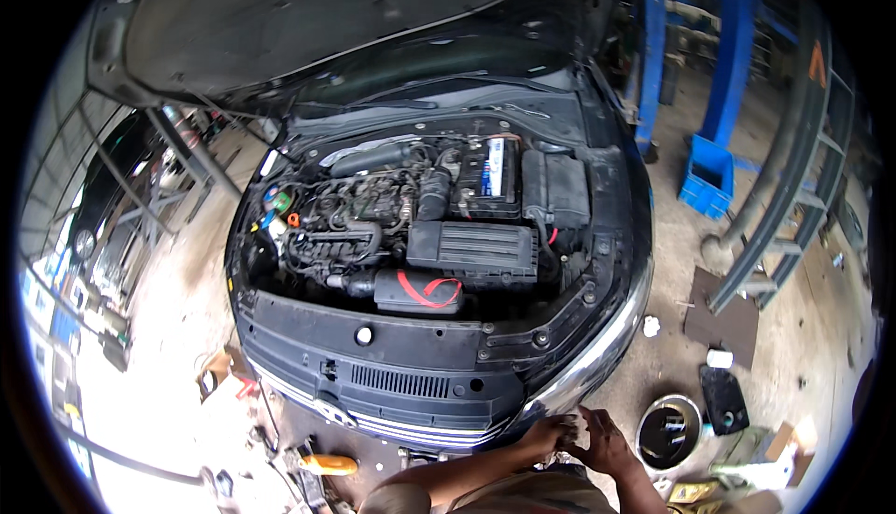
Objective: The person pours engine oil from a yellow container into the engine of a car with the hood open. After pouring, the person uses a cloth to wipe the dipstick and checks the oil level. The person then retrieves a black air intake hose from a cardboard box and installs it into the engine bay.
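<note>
Both my hands are low in the view, close together beside the front right corner of a dark car (392, 327) whose hood (336, 20) is up. The fingers of my left hand (549, 437) are curled in, and whatever they may hold is too small to make out. Close by on its right, my right hand (607, 444) has its thumb and fingers apart with nothing visible between them. The nearest car part is the headlight edge (560, 393). Farther off, the engine bay shows a black air filter box (474, 251), a battery (490, 178) and a red strap (429, 288).
To the right on the floor are a round metal pan (668, 432), a dark flat panel (724, 400) and a blue bin (707, 178). A ladder (789, 225) leans near blue lift posts (733, 57). An orange-handled item (329, 465) lies at front left.
</note>
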`<act>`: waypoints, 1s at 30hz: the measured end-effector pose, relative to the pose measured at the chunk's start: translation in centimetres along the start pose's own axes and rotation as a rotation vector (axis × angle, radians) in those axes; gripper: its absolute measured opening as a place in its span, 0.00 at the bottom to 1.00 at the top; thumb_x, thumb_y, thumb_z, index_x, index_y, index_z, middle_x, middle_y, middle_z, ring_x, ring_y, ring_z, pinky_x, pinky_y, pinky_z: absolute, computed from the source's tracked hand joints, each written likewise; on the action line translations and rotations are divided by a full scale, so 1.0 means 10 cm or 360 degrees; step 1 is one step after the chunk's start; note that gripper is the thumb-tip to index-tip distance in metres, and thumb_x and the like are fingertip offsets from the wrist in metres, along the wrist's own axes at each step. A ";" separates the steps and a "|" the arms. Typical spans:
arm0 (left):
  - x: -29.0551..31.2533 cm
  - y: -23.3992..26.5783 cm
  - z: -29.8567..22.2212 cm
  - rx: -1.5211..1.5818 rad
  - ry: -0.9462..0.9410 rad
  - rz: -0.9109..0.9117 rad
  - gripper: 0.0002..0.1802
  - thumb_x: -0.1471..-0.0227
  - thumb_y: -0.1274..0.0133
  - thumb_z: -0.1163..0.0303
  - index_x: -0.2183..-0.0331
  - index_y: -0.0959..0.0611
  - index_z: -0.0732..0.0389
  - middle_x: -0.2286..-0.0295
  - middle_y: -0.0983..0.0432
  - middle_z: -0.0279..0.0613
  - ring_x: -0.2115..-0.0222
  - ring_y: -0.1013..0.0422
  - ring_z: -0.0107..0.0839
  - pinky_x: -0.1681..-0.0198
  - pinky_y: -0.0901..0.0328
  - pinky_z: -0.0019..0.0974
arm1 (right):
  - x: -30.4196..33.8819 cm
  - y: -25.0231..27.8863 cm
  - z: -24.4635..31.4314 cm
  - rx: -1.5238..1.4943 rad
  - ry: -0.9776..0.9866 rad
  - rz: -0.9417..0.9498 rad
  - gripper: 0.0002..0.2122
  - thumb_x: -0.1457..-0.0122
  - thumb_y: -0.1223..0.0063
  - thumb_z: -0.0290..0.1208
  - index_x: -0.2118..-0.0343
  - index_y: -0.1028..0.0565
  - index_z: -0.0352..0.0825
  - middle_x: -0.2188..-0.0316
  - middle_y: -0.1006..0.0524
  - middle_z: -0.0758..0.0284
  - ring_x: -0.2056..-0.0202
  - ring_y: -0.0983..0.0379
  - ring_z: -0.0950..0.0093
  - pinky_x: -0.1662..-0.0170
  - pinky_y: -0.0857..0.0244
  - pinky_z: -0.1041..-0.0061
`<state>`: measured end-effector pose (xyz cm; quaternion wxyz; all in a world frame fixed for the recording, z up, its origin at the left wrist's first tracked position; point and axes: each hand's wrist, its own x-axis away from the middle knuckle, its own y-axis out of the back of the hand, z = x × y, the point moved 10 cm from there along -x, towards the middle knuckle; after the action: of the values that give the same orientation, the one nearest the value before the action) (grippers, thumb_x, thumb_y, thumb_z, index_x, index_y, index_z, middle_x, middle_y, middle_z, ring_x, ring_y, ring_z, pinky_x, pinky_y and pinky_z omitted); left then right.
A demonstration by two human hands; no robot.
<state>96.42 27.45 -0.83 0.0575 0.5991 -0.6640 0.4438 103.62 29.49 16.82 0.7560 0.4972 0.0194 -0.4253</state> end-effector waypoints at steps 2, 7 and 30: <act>-0.18 0.46 0.30 0.0390 0.0065 -0.0301 0.12 0.42 0.57 0.66 0.60 0.23 0.59 0.72 0.29 0.35 0.77 0.31 0.26 0.71 0.34 0.31 | -0.15 -0.10 -0.16 -0.0219 0.0143 0.0231 0.32 0.56 0.33 0.36 0.50 0.36 0.28 0.62 0.27 0.54 0.67 0.27 0.59 0.66 0.30 0.67; -0.22 0.88 0.03 -0.0301 -0.0404 -0.0288 0.14 0.42 0.60 0.64 0.67 0.21 0.60 0.82 0.33 0.31 0.82 0.38 0.24 0.79 0.42 0.31 | -0.89 -0.30 -0.73 -0.0827 -0.0395 0.0534 0.20 0.47 0.39 0.30 0.52 0.30 0.34 0.71 0.23 0.65 0.73 0.25 0.78 0.68 0.31 0.80; -0.97 0.67 -2.47 -0.1146 -0.1249 0.0575 0.04 0.53 0.51 0.74 0.71 0.28 0.63 0.75 0.30 0.49 0.71 0.31 0.48 0.67 0.37 0.42 | -7.66 -3.49 -1.52 0.0118 -0.0168 0.0780 0.09 0.47 0.40 0.32 0.66 0.20 0.34 0.71 0.20 0.63 0.69 0.24 0.75 0.66 0.31 0.75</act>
<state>82.18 50.14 4.58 -0.0700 0.5387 -0.8371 -0.0642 37.65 83.98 18.09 0.8178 0.4915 -0.1568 -0.2550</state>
